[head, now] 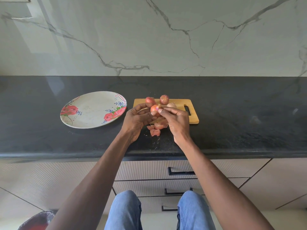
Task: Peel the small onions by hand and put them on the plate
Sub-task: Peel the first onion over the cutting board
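Observation:
My left hand [138,117] holds a small reddish onion [154,108] between its fingers and thumb, just above the wooden cutting board [192,119]. My right hand [176,119] pinches the skin at the onion's top right. Three more small onions sit at the board's far edge: one at the left [149,99], one in the middle [164,99], and a paler one [172,105] partly hidden behind my right fingers. Loose pink skins [155,131] lie on the counter below my hands. A white plate with red roses [93,109] sits to the left, with nothing on it.
The black stone counter [240,123] runs the full width, backed by a marble wall. Drawers with black handles [181,172] are below the counter's front edge. A red-lined bin [39,220] sits on the floor at the lower left.

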